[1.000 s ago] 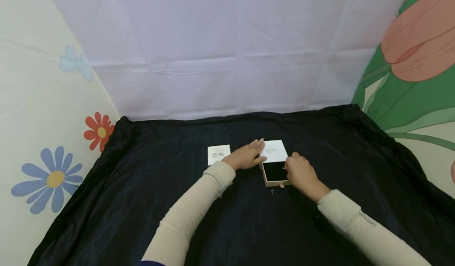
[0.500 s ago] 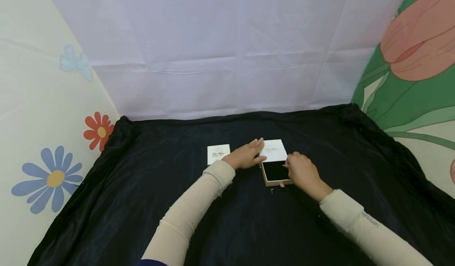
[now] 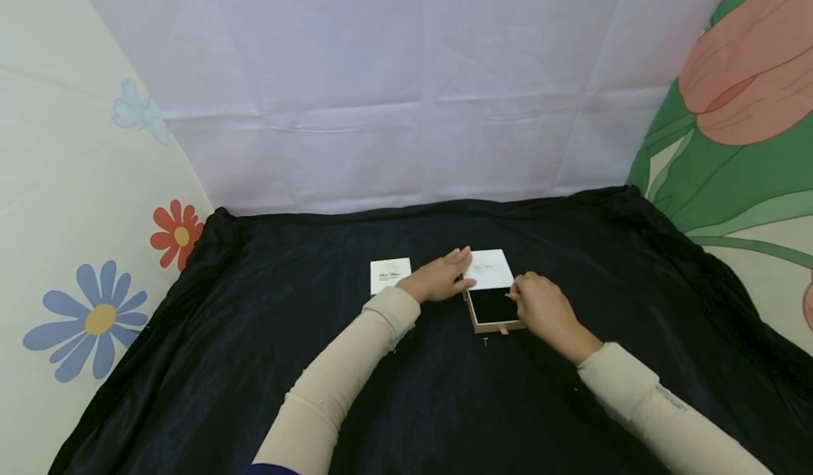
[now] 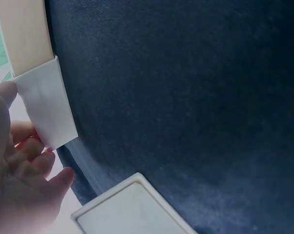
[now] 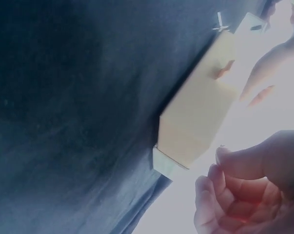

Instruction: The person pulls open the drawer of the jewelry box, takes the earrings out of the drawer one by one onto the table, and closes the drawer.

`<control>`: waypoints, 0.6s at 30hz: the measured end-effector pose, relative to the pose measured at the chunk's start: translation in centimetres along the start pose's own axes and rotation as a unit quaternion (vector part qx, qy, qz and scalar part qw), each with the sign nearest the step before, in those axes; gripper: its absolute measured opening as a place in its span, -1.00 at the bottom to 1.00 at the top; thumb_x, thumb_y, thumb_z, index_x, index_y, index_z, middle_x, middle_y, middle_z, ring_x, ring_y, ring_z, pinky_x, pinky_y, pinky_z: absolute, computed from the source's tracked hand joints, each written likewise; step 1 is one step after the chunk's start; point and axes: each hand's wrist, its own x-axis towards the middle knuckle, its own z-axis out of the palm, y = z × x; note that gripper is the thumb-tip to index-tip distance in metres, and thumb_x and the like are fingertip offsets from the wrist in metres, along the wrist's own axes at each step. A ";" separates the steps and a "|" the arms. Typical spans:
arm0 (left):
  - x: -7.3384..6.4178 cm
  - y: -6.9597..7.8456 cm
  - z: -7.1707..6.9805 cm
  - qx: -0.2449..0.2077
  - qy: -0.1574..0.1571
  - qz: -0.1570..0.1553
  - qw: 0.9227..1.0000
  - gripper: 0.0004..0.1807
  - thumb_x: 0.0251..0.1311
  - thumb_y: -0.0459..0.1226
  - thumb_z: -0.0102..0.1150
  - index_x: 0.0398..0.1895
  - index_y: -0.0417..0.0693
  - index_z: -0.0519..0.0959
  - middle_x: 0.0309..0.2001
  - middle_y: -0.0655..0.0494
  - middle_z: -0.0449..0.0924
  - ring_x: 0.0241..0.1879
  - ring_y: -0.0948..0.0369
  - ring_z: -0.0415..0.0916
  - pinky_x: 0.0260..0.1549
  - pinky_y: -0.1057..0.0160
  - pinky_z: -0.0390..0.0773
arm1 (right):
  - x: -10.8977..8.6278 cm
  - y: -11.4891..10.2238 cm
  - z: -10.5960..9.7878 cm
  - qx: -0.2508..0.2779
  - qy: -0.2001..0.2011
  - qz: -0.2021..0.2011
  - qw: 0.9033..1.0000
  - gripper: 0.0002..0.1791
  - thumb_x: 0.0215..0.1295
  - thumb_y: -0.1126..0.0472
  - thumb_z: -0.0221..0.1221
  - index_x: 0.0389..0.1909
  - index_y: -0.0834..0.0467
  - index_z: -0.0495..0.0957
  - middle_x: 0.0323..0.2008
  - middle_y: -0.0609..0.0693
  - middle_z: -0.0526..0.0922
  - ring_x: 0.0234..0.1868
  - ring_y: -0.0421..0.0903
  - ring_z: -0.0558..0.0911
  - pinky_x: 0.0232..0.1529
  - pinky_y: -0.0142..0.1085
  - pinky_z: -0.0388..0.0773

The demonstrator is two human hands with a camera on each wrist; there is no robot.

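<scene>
A jewellery box stands on the black cloth: its white sleeve point(image 3: 489, 267) covers the far half, and its tan drawer point(image 3: 474, 316), lined in black, is pulled out toward me. My left hand point(image 3: 440, 277) rests along the sleeve's left edge, the thumb by the near corner and the fingers by the far one. Over the drawer's right side, my right hand point(image 3: 543, 305) pinches a tiny silvery piece point(image 3: 508, 295) between thumb and forefinger; its shape is mostly hidden by the fingers. Another small silvery T-shaped piece point(image 3: 485, 341) lies on the cloth in front of the drawer.
A second white box point(image 3: 389, 270) with dark lettering sits left of the first, partly behind my left wrist. A pink pull tab point(image 5: 225, 69) sticks out from the drawer front. A white sheet point(image 3: 413, 108) hangs behind the black cloth point(image 3: 286, 362).
My right forearm has shifted slightly to the right, while the pinching fingertips stay over the drawer. The left hand and both boxes have kept their places.
</scene>
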 end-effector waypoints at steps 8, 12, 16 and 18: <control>0.0 0.0 -0.1 -0.001 -0.004 0.001 1.000 -0.27 0.47 0.04 -0.25 0.51 -0.15 -0.11 0.53 0.01 -0.21 0.51 0.08 -0.22 0.43 0.22 -0.09 | -1.1 -0.4 -1.2 0.027 -0.028 -0.006 0.999 -0.87 0.22 0.36 0.24 -0.50 0.20 0.54 -0.58 -0.05 0.49 -0.59 -0.17 0.41 -0.56 -0.24 0.38; 0.0 0.0 -0.2 -0.002 -0.004 0.001 1.000 -0.27 0.47 0.04 -0.24 0.51 -0.15 -0.10 0.53 0.01 -0.21 0.51 0.08 -0.22 0.43 0.22 -0.09 | -1.7 -0.7 -1.4 0.034 -0.043 -0.016 0.998 -0.89 0.23 0.36 0.24 -0.48 0.20 0.56 -0.59 -0.08 0.50 -0.61 -0.23 0.37 -0.58 -0.31 0.34; 0.0 0.0 -0.2 -0.005 -0.006 0.003 1.000 -0.27 0.47 0.04 -0.24 0.51 -0.16 -0.11 0.53 0.00 -0.21 0.51 0.08 -0.23 0.43 0.21 -0.09 | -2.2 -1.0 -1.4 0.042 -0.061 -0.021 0.997 -0.91 0.22 0.38 0.24 -0.46 0.20 0.58 -0.57 -0.07 0.54 -0.61 -0.25 0.39 -0.57 -0.32 0.37; 0.0 0.0 -0.1 -0.006 -0.007 0.002 1.000 -0.27 0.47 0.04 -0.24 0.51 -0.15 -0.11 0.53 0.01 -0.21 0.51 0.08 -0.23 0.43 0.21 -0.09 | -2.4 -1.1 -1.4 0.047 -0.069 -0.022 0.996 -0.90 0.21 0.40 0.23 -0.46 0.19 0.59 -0.55 -0.07 0.57 -0.59 -0.26 0.42 -0.55 -0.31 0.40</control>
